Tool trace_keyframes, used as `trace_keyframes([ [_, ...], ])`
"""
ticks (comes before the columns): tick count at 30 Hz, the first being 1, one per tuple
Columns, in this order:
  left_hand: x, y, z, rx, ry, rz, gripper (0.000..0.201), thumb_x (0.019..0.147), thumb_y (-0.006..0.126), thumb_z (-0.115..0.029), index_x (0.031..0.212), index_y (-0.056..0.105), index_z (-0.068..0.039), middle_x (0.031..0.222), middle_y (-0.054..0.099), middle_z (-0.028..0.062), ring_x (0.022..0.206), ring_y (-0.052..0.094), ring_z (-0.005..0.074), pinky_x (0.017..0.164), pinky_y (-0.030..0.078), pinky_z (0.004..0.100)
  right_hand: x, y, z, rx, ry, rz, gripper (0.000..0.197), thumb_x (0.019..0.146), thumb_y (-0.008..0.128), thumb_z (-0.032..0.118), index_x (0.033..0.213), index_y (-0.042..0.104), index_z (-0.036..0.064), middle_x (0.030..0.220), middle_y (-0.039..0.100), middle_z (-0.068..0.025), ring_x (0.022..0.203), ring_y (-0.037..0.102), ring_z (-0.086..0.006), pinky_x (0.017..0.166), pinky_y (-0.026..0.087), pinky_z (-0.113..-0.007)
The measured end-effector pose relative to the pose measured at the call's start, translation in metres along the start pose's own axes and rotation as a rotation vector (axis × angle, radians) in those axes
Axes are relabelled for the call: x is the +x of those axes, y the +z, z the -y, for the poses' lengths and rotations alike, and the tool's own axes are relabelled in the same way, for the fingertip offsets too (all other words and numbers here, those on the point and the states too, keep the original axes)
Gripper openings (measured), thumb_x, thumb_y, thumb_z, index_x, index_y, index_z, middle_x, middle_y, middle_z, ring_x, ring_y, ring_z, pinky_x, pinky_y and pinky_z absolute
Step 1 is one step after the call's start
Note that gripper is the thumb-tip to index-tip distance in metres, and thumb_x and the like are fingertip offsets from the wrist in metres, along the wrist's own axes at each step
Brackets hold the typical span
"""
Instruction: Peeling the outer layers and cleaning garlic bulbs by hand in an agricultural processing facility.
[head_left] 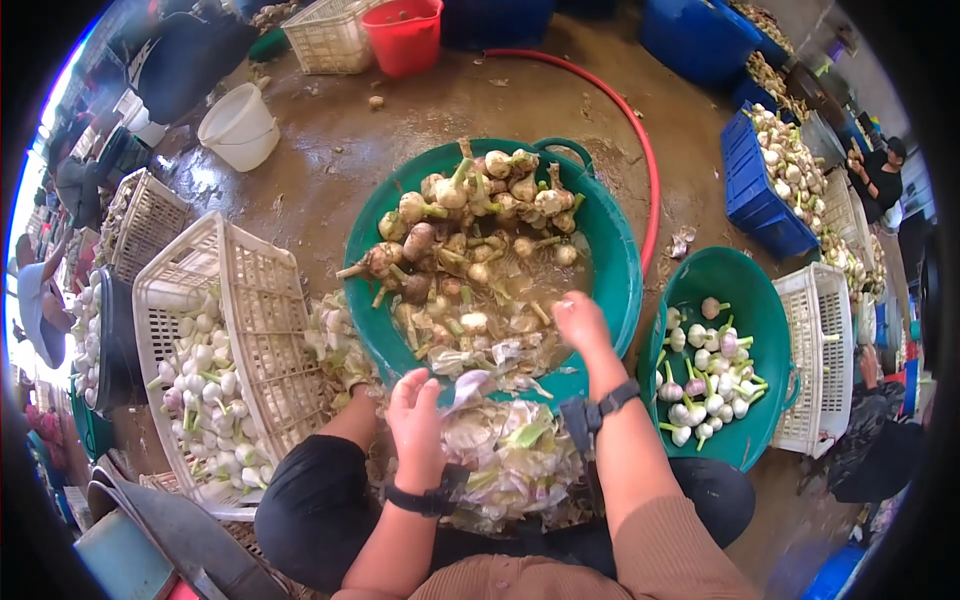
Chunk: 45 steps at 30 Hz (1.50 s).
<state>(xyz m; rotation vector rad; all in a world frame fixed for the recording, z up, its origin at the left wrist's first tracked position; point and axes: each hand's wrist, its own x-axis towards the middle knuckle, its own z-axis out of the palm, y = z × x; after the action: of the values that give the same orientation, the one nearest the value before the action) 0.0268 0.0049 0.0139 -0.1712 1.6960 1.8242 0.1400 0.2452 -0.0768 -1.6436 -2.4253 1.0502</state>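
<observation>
Green plastic tub (626, 265), mid-frame, holds soiled garlic bulbs (452, 193). Your left hand (415, 405) curls near its lower rim; your right hand (582, 322) (blurred) is at its right edge. I cannot tell whether either's fingers grip. A gap parts your hands; wet floor (450, 105) spreads beyond.

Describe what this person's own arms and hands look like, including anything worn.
The left hand and right hand are ungloved. Each wrist wears a black strap with a small dark module attached. The right sleeve is brown, finely ribbed, and ends well short of the wrist.
</observation>
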Motion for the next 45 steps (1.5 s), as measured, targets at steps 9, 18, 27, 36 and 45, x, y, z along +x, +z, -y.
trace_keyframes([
  [9,0.02,0.017,0.03,-0.005,-0.001,0.075,0.019,0.081,0.058,-0.002,0.099,0.054,-0.001,0.094,0.055,0.0032,0.083,0.052,0.0091,0.073,0.043,0.0221,0.061,0.066,-0.059,0.474,0.3,0.025,0.066,0.06,0.075,0.017,0.115,0.043,-0.0004,0.109,0.054,-0.0145,0.096,0.055,-0.0242,0.081,0.045,-0.033],
  [18,0.007,0.029,0.055,-0.35,-0.396,0.328,0.044,0.091,0.048,-0.028,0.123,0.04,0.0,0.117,0.05,0.0157,0.102,0.052,0.0208,0.082,0.047,0.0327,-0.142,0.012,0.085,0.074,-0.62,-0.429,0.061,0.062,0.069,0.005,0.118,0.044,0.0014,0.107,0.049,-0.0178,0.096,0.049,-0.033,0.085,0.04,-0.042],
  [27,0.006,0.004,0.01,-0.684,-0.226,0.487,0.028,0.077,0.042,-0.017,0.078,0.057,0.007,0.113,0.051,0.0194,0.104,0.051,0.0332,0.088,0.043,0.0441,-0.149,-0.005,0.071,1.065,-0.144,0.3,0.025,0.084,0.06,0.01,0.106,0.057,-0.0008,0.095,0.059,-0.0023,0.079,0.05,-0.0067,0.066,0.044,-0.023],
  [36,0.002,0.001,-0.002,-0.656,-0.354,0.451,0.046,0.09,0.04,-0.035,0.056,0.044,-0.004,0.084,0.054,0.0152,0.079,0.056,0.031,0.07,0.05,0.0412,-0.152,-0.011,0.086,0.936,-0.383,0.34,0.01,0.079,0.064,0.007,0.086,0.064,-0.0017,0.083,0.059,-0.0042,0.075,0.056,-0.0122,0.067,0.046,-0.024],
  [45,0.043,-0.03,0.001,-0.824,-0.371,0.078,0.046,0.09,0.029,-0.05,0.083,0.05,-0.009,0.09,0.057,0.0127,0.09,0.054,0.0288,0.073,0.049,0.0494,-0.164,-0.031,0.044,0.132,-0.609,0.085,0.025,0.082,0.06,0.021,0.094,0.059,-0.0018,0.097,0.056,-0.0151,0.089,0.056,-0.0278,0.079,0.045,-0.036],
])
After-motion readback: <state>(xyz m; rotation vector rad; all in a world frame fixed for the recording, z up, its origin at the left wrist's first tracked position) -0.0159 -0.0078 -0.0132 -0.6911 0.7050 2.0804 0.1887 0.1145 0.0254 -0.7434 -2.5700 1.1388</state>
